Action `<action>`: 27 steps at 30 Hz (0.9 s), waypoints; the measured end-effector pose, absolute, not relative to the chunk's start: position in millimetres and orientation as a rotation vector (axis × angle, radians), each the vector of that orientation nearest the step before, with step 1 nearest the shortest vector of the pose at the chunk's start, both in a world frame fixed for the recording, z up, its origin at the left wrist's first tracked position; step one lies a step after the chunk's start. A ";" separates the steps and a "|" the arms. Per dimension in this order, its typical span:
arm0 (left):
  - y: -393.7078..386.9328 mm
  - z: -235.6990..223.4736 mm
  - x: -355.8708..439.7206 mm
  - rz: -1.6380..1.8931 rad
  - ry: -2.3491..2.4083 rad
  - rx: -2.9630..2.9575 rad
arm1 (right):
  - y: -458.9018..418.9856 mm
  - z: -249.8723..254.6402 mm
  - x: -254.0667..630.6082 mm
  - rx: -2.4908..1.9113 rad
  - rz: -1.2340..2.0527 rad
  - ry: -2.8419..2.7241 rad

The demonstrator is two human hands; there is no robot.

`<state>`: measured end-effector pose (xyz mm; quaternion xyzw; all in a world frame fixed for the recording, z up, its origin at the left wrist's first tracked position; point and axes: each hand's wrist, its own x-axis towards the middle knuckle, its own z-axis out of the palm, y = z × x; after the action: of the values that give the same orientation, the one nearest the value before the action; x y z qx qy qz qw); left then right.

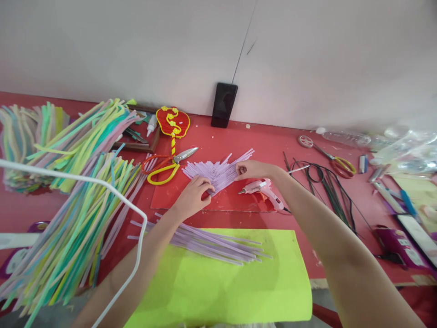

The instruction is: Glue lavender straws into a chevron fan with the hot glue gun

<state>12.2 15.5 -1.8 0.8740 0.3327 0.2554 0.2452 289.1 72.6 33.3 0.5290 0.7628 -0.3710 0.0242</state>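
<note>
Lilac pipe cleaners [218,174] lie side by side in a V-shaped, chevron-like piece on a red board [167,198]. At the lower point of the V, my left hand [195,196] has its fingers curled in and gripping the piece. My right hand [251,170] pinches the ends along its right side; the fingertips are partly hidden. Just below that hand lies a pink hot glue gun [264,190], its nozzle facing left. Loose lilac pipe cleaners [218,246] are spread beneath my left forearm, partly over a lime-green sheet [235,289].
Scissors [167,166] with red and yellow handles lie left of the piece, near a red-and-yellow ornament [173,122]. Bundles of coloured pipe cleaners [85,214] fill the left side. A phone [224,105] leans on the wall. Dark green strips [327,196] and more scissors [336,161] lie right.
</note>
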 end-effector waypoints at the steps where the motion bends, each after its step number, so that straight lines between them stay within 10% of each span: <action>1: 15.4 -1.8 12.2 0.698 0.908 2.384 | 72.8 34.0 288.9 1.631 -1.143 2.358; 27: 15.0 0.0 11.8 0.691 0.907 2.384 | 78.3 23.1 287.6 1.666 -1.098 2.352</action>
<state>11.8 15.0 0.0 0.8742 0.3326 0.2534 0.2467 287.6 78.3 23.1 0.5400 0.7622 -0.3558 0.0286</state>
